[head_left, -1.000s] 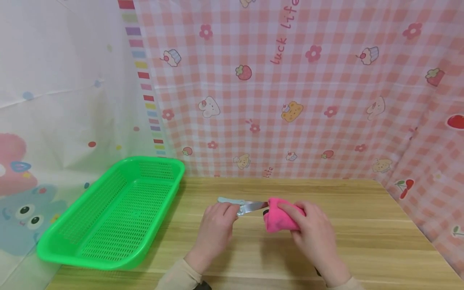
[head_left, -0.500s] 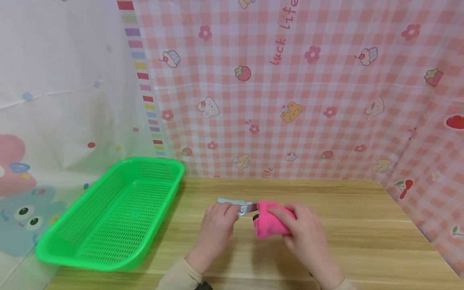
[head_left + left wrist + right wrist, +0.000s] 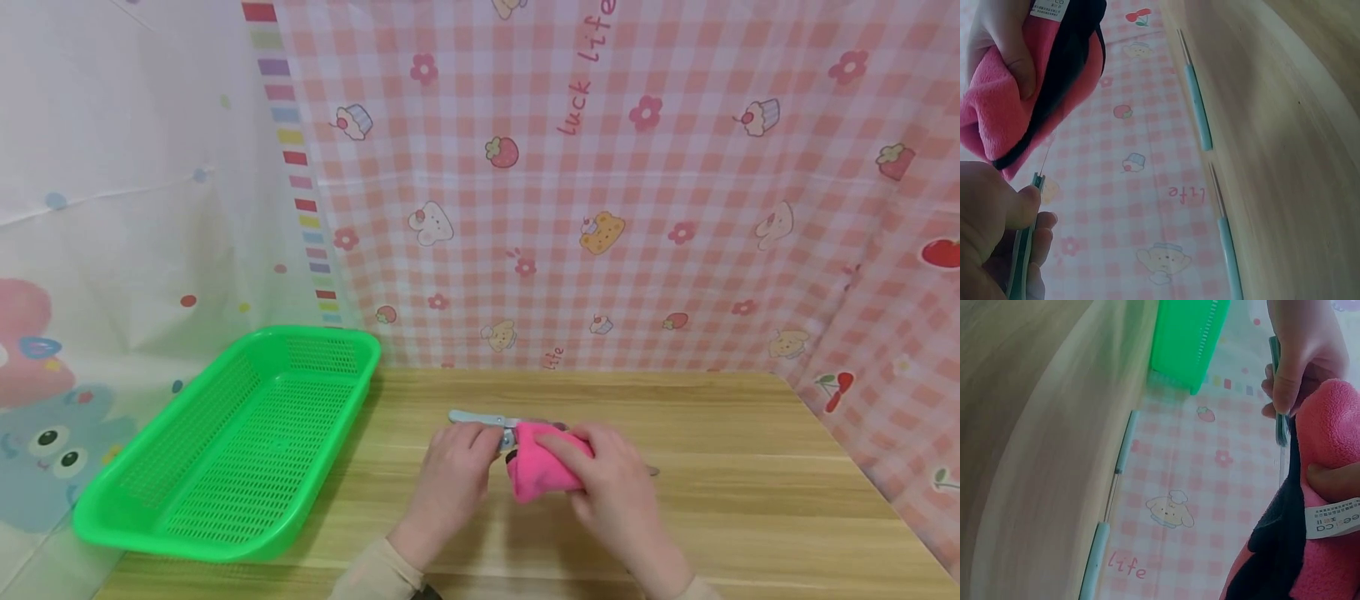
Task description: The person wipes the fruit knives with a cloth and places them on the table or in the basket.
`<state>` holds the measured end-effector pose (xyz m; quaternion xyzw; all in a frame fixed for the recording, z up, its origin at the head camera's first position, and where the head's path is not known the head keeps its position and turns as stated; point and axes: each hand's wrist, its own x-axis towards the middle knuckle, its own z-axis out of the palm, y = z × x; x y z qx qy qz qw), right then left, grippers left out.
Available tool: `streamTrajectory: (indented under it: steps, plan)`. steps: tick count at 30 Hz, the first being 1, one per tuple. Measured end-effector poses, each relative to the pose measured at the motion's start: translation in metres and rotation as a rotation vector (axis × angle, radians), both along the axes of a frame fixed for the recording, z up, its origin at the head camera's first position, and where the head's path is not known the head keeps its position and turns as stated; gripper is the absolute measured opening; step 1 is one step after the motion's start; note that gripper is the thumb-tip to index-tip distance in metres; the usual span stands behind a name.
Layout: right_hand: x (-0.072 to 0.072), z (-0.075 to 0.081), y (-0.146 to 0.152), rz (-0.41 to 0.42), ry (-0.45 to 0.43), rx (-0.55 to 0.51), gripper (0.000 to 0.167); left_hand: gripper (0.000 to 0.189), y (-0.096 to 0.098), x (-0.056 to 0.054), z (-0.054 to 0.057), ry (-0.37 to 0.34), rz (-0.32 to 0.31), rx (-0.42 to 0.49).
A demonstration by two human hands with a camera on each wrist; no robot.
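Observation:
My left hand (image 3: 453, 471) grips the pale teal handle of a knife (image 3: 1021, 259), thumb laid along it. A thin line of its blade shows between the handle and a pink fleecy cloth (image 3: 546, 468) with black edging. Folded in my right hand (image 3: 618, 492), the cloth covers most of the blade, and the right thumb presses into it. A white printed label (image 3: 1333, 519) sticks out of the cloth in the right wrist view. Behind the hands, a teal-handled knife (image 3: 476, 417) lies on the table. The left wrist view shows a second one (image 3: 1227, 256) in line with it.
A green plastic basket (image 3: 296, 517) with slotted sides stands on the wooden table (image 3: 750, 533) at the left. A pink checked curtain (image 3: 675, 183) hangs behind the table and along its right side. A grey blade tip (image 3: 654, 471) shows just right of my right hand.
My right hand has drawn the pink cloth leftward along the blade, close to the left hand, covering the metal that showed before. The left hand has barely moved.

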<state>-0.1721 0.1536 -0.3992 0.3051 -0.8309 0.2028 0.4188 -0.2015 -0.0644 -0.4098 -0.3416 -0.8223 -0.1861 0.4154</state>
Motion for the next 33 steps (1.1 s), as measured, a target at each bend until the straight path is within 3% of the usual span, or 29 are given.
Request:
streamTrajectory:
  steps: [16,33]
  plan:
    - [-0.003,-0.007,-0.002,-0.064,-0.072,0.018,0.064,0.025,0.002,0.002,-0.002,0.01,-0.027,0.003]
    - [-0.005,-0.008,0.017,-0.113,-0.054,0.004,0.069,0.03,-0.005,0.003,-0.001,-0.026,-0.022,0.019]
